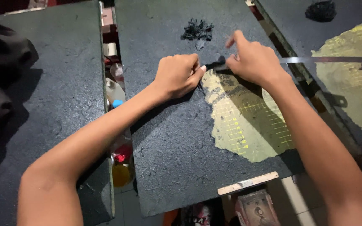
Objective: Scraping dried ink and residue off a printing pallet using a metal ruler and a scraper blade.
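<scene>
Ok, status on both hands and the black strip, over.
Left hand and right hand both pinch the thin black peeled strip. Dark coated board partly bare. Black scrap pile beyond, apart.

a small black strip (213, 65) is seen just above the centre of the frame, lying flat on the dark coated board (168, 167). its ends are pinched from both sides. the board's black layer is scraped away to the right, where a yellow-green gridded surface (248, 125) is exposed.

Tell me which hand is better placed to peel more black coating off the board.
Probably the left hand: it already pinches the black strip at the peeled edge, while the right hand presses beside it.
</scene>
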